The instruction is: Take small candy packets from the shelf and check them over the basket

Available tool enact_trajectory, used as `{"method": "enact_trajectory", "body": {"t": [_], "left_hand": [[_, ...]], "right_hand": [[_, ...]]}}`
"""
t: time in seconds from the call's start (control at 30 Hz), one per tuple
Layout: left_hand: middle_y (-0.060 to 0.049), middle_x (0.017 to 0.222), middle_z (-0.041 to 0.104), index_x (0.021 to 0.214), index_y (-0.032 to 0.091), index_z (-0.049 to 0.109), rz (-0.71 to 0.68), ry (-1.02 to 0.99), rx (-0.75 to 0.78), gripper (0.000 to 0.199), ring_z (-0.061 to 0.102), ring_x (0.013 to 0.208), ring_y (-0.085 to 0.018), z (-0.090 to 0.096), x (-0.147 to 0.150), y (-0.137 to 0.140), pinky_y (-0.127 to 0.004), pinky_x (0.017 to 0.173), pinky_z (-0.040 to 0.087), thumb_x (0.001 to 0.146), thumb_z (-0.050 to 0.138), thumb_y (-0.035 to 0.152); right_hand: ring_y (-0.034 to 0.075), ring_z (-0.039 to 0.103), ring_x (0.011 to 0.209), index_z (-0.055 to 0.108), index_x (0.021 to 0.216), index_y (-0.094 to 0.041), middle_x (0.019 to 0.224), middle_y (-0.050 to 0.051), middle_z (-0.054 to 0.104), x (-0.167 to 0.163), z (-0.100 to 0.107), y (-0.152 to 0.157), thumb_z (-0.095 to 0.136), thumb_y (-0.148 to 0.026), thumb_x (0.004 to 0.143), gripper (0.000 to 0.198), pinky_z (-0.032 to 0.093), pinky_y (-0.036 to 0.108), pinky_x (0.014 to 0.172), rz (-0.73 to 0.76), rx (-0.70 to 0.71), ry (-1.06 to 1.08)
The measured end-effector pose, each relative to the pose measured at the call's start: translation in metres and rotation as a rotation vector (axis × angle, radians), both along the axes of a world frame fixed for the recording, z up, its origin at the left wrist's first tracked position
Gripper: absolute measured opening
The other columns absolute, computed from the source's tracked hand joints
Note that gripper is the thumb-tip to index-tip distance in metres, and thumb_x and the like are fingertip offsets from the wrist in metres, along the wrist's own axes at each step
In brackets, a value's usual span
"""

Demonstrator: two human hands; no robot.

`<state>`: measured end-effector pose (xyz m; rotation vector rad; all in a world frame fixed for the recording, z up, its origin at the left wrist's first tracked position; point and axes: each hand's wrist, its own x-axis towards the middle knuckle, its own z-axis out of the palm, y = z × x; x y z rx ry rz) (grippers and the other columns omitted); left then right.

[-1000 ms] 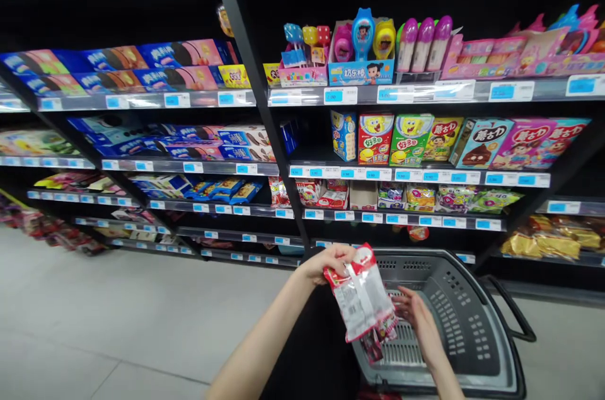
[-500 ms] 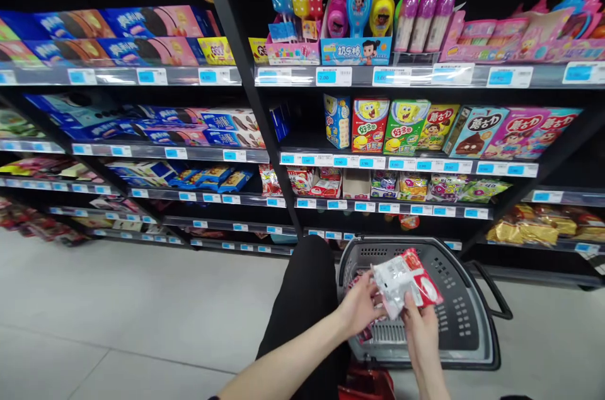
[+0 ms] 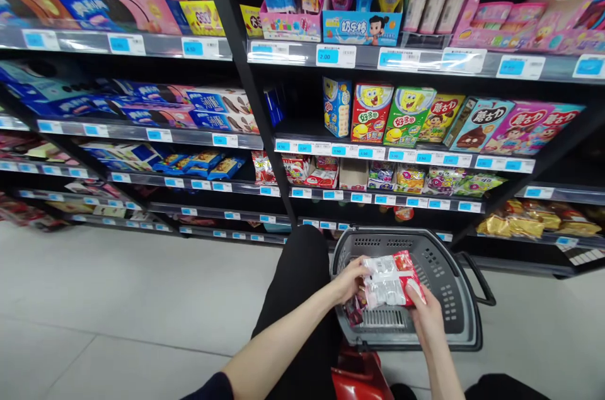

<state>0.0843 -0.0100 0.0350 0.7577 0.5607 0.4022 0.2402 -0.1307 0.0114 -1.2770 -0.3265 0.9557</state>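
in the head view, the left hand (image 3: 348, 281) is clamped on the nine o'clock end of a red-and-white packet (image 3: 388, 280), and the right hand (image 3: 429, 313) pinches its four o'clock corner, thumb on top. the packet is above the grey basket (image 3: 456, 323), inside which a dark red packet (image 3: 355, 313) sits toward eight o'clock. a black-clad knee (image 3: 302, 274) is just beside the basket at nine o'clock; stocked shelves (image 3: 326, 195) stand at twelve.

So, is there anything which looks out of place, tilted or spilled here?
Yes: the blue box on the second visible shelf, left of the red box, looks askew. It is turned cornerwise, while the red box faces front. No spill shows around the basket.
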Motion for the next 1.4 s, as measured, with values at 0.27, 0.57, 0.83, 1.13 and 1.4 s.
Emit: {"method": "enact_trajectory", "body": {"t": [0.27, 0.57, 0.83, 1.13, 1.4], "left_hand": [[-0.006, 0.074, 0.066, 0.083, 0.012, 0.062, -0.351, 0.124, 0.007, 0.034, 0.061, 0.068, -0.018, 0.001, -0.008, -0.007, -0.031, 0.069, 0.046, 0.054, 0.074, 0.024], [-0.01, 0.086, 0.066, 0.091, 0.012, 0.059, 0.303, 0.04, -0.218, 0.028, 0.062, 0.077, -0.022, -0.013, 0.012, -0.006, -0.039, 0.07, 0.048, 0.066, 0.065, 0.024], [-0.01, 0.109, 0.059, 0.121, 0.022, 0.043, 0.343, -0.1, -0.025, 0.072, 0.057, 0.096, -0.024, 0.0, 0.01, -0.01, -0.038, 0.082, 0.045, 0.056, 0.073, 0.014], [-0.008, 0.085, 0.064, 0.1, 0.012, 0.062, 0.041, 0.051, 0.261, 0.053, 0.06, 0.071, -0.018, 0.017, -0.014, 0.014, -0.03, 0.066, 0.048, 0.049, 0.075, 0.015], [-0.005, 0.072, 0.066, 0.073, 0.012, 0.07, 0.178, 0.317, 0.685, 0.024, 0.058, 0.068, -0.016, 0.013, -0.009, 0.016, -0.026, 0.066, 0.045, 0.052, 0.075, 0.024]], "right_hand": [[0.02, 0.061, 0.065, 0.06, 0.084, -0.015, 0.071, 0.004, 0.067, -0.011, -0.007, 0.005, 0.071, -0.04, 0.057, 0.038, 0.048, 0.03, 0.061, 0.18, -0.077, -0.216], [0.021, 0.061, 0.084, 0.034, 0.126, -0.021, 0.109, 0.011, 0.056, -0.023, -0.008, 0.011, 0.073, -0.036, 0.055, 0.083, 0.05, 0.033, 0.072, 0.047, -0.001, -0.28], [0.025, 0.052, 0.108, 0.044, 0.123, -0.016, 0.124, 0.015, 0.051, -0.031, -0.002, 0.012, 0.064, -0.038, 0.065, 0.065, 0.042, 0.036, 0.09, -0.024, 0.042, -0.244], [0.026, 0.059, 0.092, 0.063, 0.097, -0.012, 0.098, 0.014, 0.066, -0.019, 0.002, 0.005, 0.059, -0.042, 0.069, 0.041, 0.044, 0.04, 0.085, -0.152, -0.045, -0.438], [0.024, 0.062, 0.084, 0.066, 0.089, -0.016, 0.091, 0.011, 0.068, -0.006, 0.005, -0.005, 0.062, -0.04, 0.068, 0.033, 0.048, 0.038, 0.078, -0.053, -0.014, -0.493]]}}
